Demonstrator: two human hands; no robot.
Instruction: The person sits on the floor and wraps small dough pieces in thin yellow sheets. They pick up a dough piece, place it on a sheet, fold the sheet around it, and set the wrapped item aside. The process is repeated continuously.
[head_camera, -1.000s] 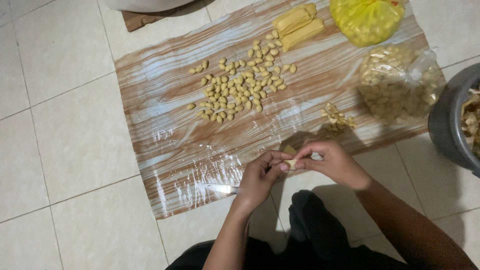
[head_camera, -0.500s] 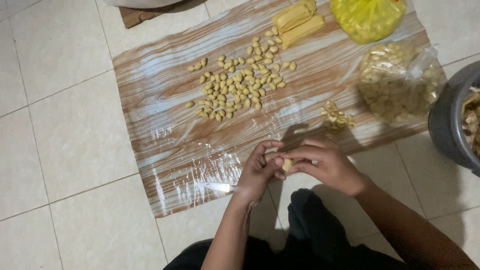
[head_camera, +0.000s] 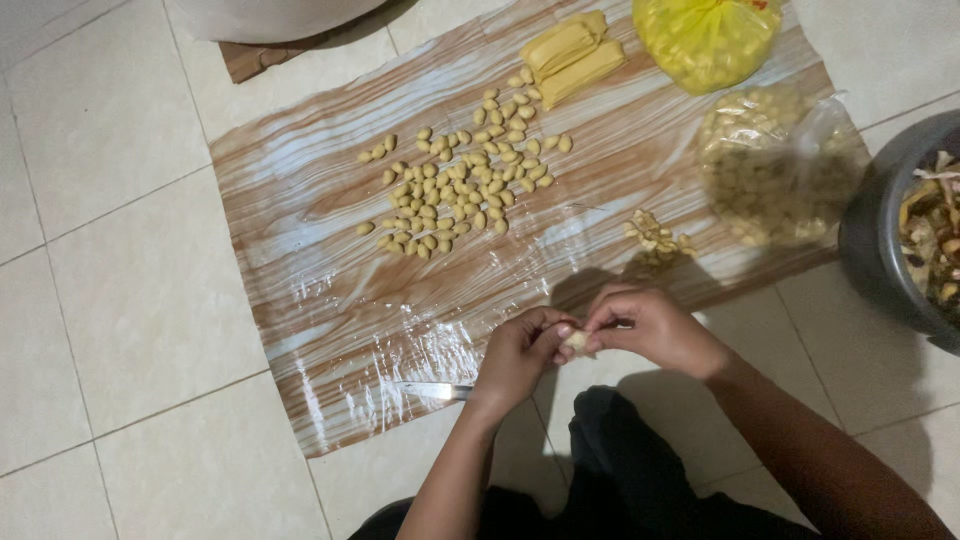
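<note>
Two hands meet over the near edge of the mat, fingertips closed on one small pale piece (head_camera: 575, 342). The left hand (head_camera: 520, 355) also keeps a knife (head_camera: 435, 391) tucked under its palm, the blade lying flat and pointing left; the right hand (head_camera: 650, 328) pinches the piece from the other side. Compared with a second ago, the hands have drawn closer together and the piece has sunk deeper between the fingers, which suggests the working of it, probably peeling, is under way rather than finished. The piece is cream-coloured and rounded; most of its surface is hidden by the fingertips, so its skin cannot be judged.

Just beyond the right hand lies a small heap of scraps (head_camera: 657, 238). Further off, at mid-mat, a spread of yellowish peeled pieces (head_camera: 455, 185) lies in loose rows on the brown streaked plastic mat (head_camera: 300, 250). To the right sits a clear bag of pieces (head_camera: 775, 165), and beside it, off the mat, a dark pot (head_camera: 880, 260) holding peelings. At the far edge are yellow blocks (head_camera: 572, 58) and a yellow bag (head_camera: 705, 38).
</note>
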